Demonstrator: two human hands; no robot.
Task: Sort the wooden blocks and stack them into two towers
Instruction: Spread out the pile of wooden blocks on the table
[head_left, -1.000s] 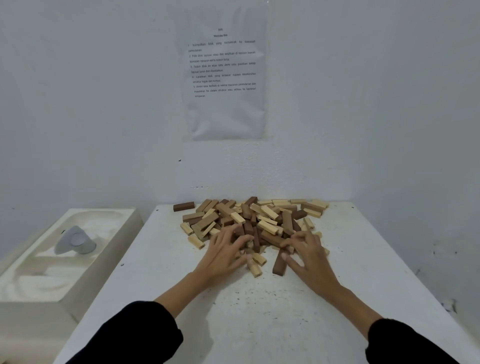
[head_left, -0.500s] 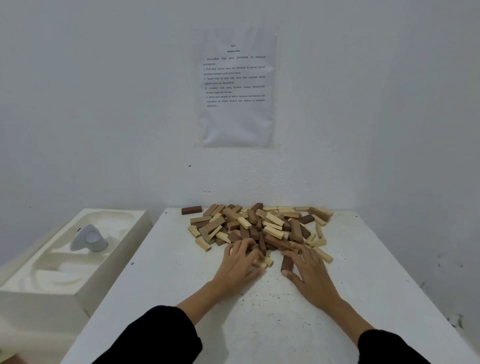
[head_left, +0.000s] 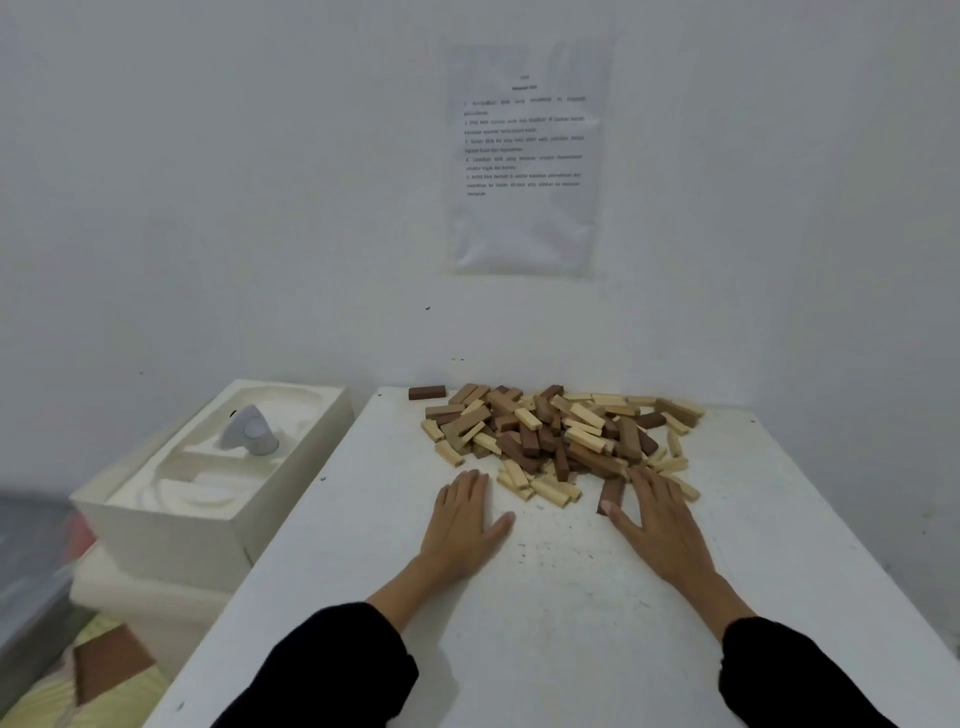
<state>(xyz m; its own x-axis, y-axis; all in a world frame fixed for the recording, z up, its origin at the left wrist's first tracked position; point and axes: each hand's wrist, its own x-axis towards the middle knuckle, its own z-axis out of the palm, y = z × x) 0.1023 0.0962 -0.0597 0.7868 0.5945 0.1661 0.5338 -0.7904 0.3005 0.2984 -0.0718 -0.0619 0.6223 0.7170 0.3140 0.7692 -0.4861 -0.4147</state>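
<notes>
Your left hand (head_left: 464, 519) has left the pile (head_left: 558, 434); both lie flat, right hand (head_left: 658, 525) beside a dark block (head_left: 611, 495). Nothing sorted, no towers.

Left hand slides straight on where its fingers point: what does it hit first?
Likely the pale block at the near-left edge of the block pile, just ahead of the left hand; only bare table lies between.
</notes>
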